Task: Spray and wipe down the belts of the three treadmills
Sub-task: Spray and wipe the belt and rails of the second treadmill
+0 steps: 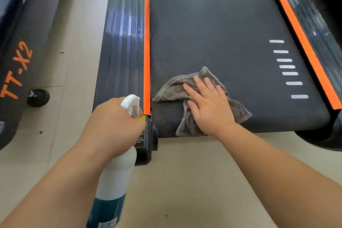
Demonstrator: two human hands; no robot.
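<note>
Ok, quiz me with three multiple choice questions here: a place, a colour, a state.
1. Where is the grey cloth? A on the floor; B on the belt near its end; C on the side rail.
2. What colour are the strips edging the belt? A green; B orange; C white.
3. The right hand is: A flat on the cloth; B curled into a fist; C hanging free.
Answers: B, it lies on the black belt; B, both are orange; A, straight fingers press the cloth.
</note>
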